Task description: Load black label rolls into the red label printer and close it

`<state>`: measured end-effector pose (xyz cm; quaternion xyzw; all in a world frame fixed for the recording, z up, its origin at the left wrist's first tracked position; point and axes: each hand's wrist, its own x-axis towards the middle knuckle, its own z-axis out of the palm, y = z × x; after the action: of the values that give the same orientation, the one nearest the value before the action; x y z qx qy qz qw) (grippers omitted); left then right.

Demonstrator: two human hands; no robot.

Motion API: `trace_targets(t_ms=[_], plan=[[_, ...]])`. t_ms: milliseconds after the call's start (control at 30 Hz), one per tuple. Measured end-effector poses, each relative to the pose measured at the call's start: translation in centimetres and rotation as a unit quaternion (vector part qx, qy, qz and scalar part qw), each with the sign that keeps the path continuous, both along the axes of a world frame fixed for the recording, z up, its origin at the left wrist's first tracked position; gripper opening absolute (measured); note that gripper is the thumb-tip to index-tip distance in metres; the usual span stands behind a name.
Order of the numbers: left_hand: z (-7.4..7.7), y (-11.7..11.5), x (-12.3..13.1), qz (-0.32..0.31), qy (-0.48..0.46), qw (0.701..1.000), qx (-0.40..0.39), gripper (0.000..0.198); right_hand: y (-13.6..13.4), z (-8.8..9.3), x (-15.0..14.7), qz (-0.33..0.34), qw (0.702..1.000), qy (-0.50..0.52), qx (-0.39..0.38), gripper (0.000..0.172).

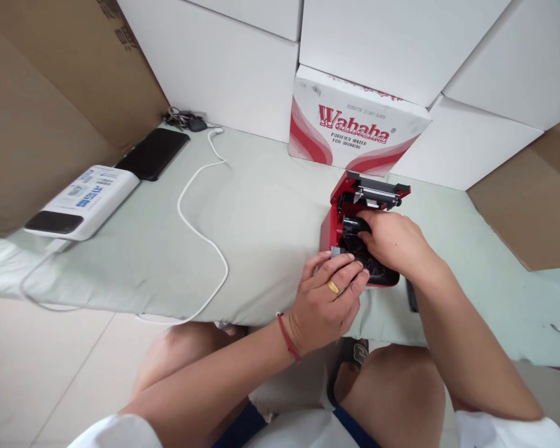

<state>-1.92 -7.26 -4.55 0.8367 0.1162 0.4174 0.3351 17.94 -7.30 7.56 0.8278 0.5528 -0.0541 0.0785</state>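
Observation:
A small red label printer (326,230) stands on the cloth-covered table with its lid (378,188) tipped up. Inside it lies a shiny black ribbon roll (353,225), with loose black film (378,270) spread towards the front. My right hand (396,239) reaches into the printer from the right, thumb and fingers closed on the black roll; some fingertips are hidden. From the near left, my left hand (329,298) holds the printer's front corner, its fingers lying over the edge beside the black film. A grey piece (335,251) shows by those fingertips.
Behind the printer a Wahaha water carton (354,127) leans against white boxes (242,68). On the left are a white power bank (86,199) with a white cable (182,205), a black phone (154,154) and keys (186,119). A dark object (411,295) lies partly under my right forearm.

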Motion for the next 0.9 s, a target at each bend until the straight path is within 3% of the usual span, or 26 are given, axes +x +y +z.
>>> trace_targets(t_ms=[167,300,400,467,500,600,733,800,900], plan=[[0.5,-0.2,0.5,0.118,-0.016,0.98,0.162,0.045,0.4,-0.6,-0.1,0.014,0.999,0.02,0.022,0.04],[1.0,-0.3,0.6,0.16,-0.023,0.965,0.206,0.035,-1.5,0.3,0.0,0.05,0.992,0.082,0.08,0.036],[1.1,-0.2,0.6,0.153,-0.019,0.965,0.212,0.036,-3.0,1.0,0.8,0.042,0.951,0.123,0.279,0.032],[1.1,-0.2,0.6,0.153,-0.016,0.964,0.216,0.038,-3.3,0.9,1.9,0.043,0.904,0.089,0.416,0.038],[1.1,-0.3,0.6,0.155,-0.013,0.963,0.219,0.04,-3.3,0.6,2.6,0.055,0.891,0.064,0.447,0.042],[1.1,-0.5,0.8,0.161,-0.007,0.959,0.234,0.04,-3.0,-1.0,3.9,0.11,0.891,0.048,0.438,0.05],[1.0,-0.7,0.9,0.16,-0.027,0.956,0.244,0.033,-4.4,-2.8,3.2,0.112,0.878,0.091,0.456,0.047],[0.8,-0.7,0.9,0.157,-0.038,0.956,0.245,0.03,-5.7,-3.1,2.4,0.112,0.872,0.103,0.465,0.043],[0.6,-0.8,1.0,0.151,-0.047,0.957,0.243,0.029,-7.5,-3.0,1.5,0.139,0.891,0.104,0.419,0.038]])
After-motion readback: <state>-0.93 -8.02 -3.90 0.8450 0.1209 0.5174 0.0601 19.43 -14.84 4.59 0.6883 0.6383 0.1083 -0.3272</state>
